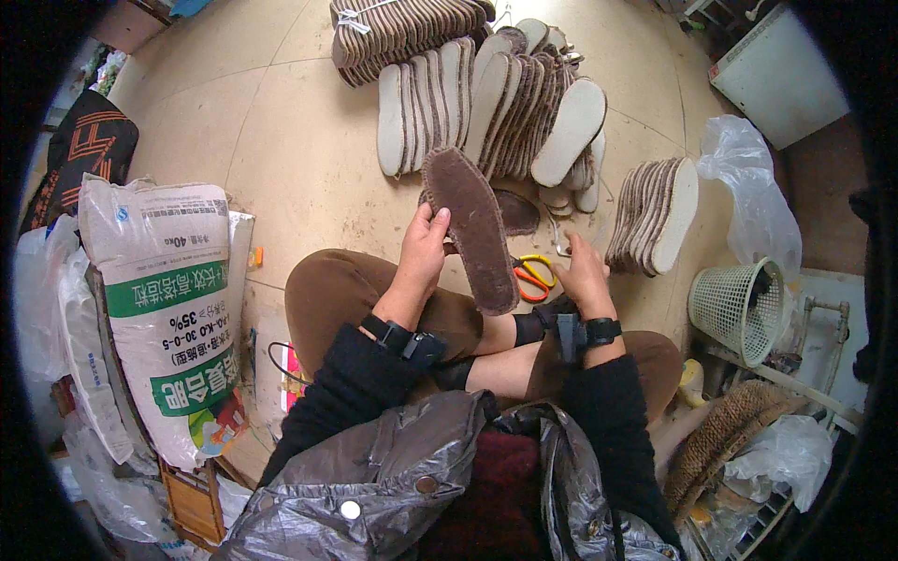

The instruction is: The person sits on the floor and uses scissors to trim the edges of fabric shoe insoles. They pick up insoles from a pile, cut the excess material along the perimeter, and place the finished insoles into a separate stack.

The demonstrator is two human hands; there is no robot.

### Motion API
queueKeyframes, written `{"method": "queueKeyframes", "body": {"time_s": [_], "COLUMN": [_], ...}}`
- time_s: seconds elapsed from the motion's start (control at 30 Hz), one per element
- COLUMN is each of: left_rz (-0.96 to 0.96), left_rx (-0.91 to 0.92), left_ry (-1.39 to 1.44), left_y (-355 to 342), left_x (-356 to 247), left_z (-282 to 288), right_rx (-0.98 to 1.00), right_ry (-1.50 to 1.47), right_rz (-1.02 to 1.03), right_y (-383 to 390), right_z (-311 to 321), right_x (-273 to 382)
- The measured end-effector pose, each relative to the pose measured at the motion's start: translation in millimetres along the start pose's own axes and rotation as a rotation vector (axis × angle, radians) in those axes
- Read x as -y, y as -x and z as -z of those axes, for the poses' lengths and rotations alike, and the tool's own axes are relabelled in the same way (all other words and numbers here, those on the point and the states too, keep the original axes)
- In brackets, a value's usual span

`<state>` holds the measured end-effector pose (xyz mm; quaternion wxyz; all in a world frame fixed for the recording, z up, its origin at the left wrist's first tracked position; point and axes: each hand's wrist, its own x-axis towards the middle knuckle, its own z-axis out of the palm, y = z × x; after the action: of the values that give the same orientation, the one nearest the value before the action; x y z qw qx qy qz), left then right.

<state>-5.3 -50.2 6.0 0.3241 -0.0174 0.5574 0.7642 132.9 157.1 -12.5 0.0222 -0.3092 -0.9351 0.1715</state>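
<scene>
"Where's the insole?"

"The brown, fuzzy insole [470,238] is at the middle of the frame, tilted, its upper end leaning left and its lower end pointing at my crossed legs [500,367]."

"How are you gripping it?"

"My left hand [427,245] is closed on its left edge, thumb flat on the brown face, the other fingers mostly hidden behind."

"And the other hand?"

"My right hand [586,280] is right of centre, apart from the insole, fingers curled and raised. Something small and pale shows at the fingertips, but I can't tell whether I'm pinching it."

"What's close by?"

"Scissors [533,298] with orange and yellow handles, between the insole and my right hand. Just above them, a dark insole [520,213] lies on the floor [299,159], partly hidden by the one I hold."

"Further out?"

"A big pile of pale-faced insoles [500,112] at upper centre, a tied bundle [412,42] above it, and a separate row of insoles [655,215] to the right. A pale mesh basket [734,316] is at the right, under a clear plastic bag [751,187]; a printed sack [164,304] fills the left."
</scene>
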Motion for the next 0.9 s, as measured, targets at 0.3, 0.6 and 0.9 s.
{"method": "queueKeyframes", "body": {"time_s": [0.3, 0.6, 0.9], "left_rz": [0.022, -0.334, -0.692], "left_rx": [0.047, -0.093, 0.076], "left_ry": [0.039, -0.476, -0.92], "left_y": [-2.1, 3.8, 10.6], "left_x": [5.2, 4.7, -6.0], "left_z": [2.3, -13.0, -20.9], "right_rx": [0.238, 0.666, 0.651], "right_ry": [-0.532, -1.493, -1.468], "right_rz": [0.05, -0.144, -0.048], "right_y": [-6.2, 13.6, 15.9], "right_z": [3.5, -4.5, 1.2], "right_x": [16.4, 52.5, 52.8]}}
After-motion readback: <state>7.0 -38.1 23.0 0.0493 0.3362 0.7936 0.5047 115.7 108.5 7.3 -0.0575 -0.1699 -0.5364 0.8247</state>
